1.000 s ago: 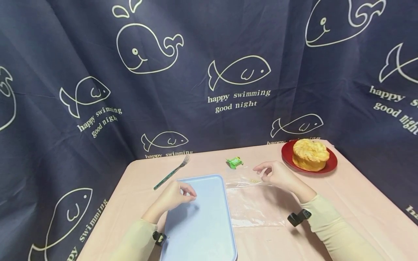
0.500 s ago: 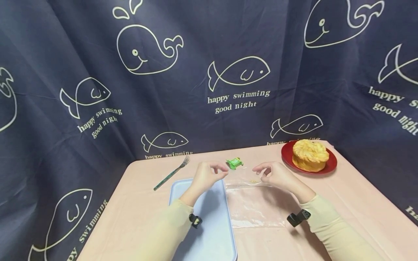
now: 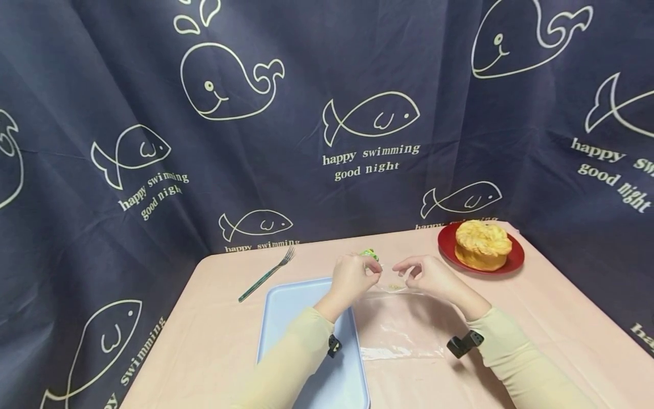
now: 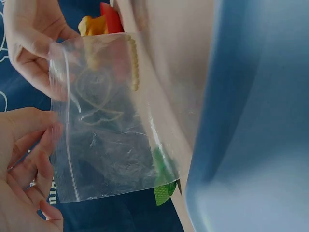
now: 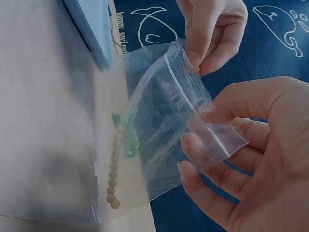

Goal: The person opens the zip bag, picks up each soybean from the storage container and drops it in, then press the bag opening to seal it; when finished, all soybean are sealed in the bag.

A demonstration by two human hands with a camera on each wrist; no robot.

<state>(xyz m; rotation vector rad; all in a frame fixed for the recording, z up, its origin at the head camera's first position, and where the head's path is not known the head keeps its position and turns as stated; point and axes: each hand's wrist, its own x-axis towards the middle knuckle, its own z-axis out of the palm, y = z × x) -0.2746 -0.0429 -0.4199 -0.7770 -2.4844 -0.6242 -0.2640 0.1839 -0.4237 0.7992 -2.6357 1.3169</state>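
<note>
Between my two hands stands a clear zip bag [image 4: 111, 116], with a row of several pale yellow beads [image 5: 113, 169] along its bottom. My right hand [image 3: 434, 281] grips the bag at its zip edge with thumb and fingers. At the same edge, the fingertips of my left hand [image 3: 354, 278] touch the bag's mouth. A small yellow bead [image 5: 197, 69] shows at those fingertips in the right wrist view, partly hidden. Under my left forearm lies a pale blue tray [image 3: 286, 298]; the arm covers much of it.
A green-wrapped packet [image 3: 369, 254] sits behind the left hand. At back right is a red plate [image 3: 516, 255] with a round golden bread [image 3: 482, 244]. A fork [image 3: 265, 275] lies left of the tray. Clear plastic [image 3: 393, 341] lies flat in front of the bag.
My left hand has moved from above the blue tray, rightward and forward, to the bag's mouth, covering part of the green packet. The right hand has kept its grip on the bag.
</note>
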